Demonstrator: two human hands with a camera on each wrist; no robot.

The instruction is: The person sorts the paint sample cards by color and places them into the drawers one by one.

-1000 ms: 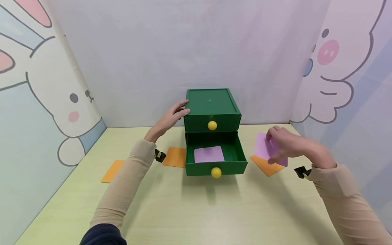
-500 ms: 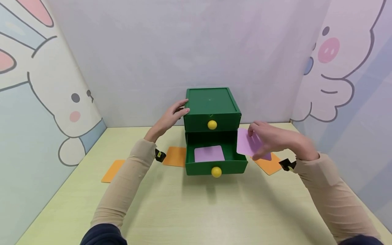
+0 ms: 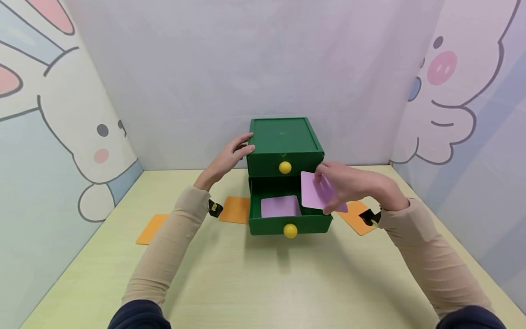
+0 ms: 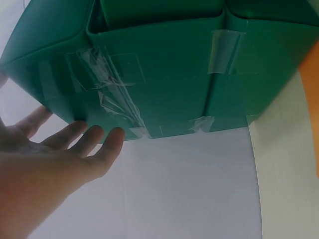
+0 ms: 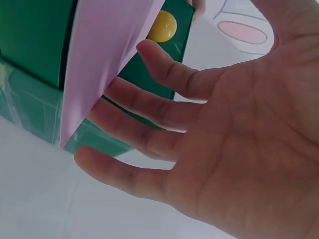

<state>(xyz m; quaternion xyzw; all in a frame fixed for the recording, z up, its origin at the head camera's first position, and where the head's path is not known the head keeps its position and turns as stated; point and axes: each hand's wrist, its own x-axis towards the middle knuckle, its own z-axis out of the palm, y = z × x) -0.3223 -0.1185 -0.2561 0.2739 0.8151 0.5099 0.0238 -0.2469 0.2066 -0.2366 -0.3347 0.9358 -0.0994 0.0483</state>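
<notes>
A green cabinet [image 3: 283,135] with two drawers stands at the back, its lower drawer [image 3: 263,226] pulled out. In that drawer lies a purple card [image 3: 281,206]. My left hand [image 3: 227,157] rests against the cabinet's upper left edge, thumb near the front corner; the left wrist view shows its fingertips [image 4: 117,134] at the cabinet's taped side. My right hand [image 3: 351,183] pinches a second purple card [image 3: 311,192] by its right part, holding it over the right side of the drawer. The right wrist view shows this card [image 5: 102,55] edge-on before the green plastic.
Orange cards lie on the table [image 3: 263,283]: one orange card [image 3: 234,210] left of the cabinet, another orange card [image 3: 151,229] farther left, and an orange card [image 3: 354,215] partly hidden under my right hand. Yellow knobs [image 3: 290,230] stick out from both drawers. Printed walls enclose the table.
My right hand has carried the purple card leftward from above the right orange card to over the drawer. My left hand and the cabinet have stayed in place.
</notes>
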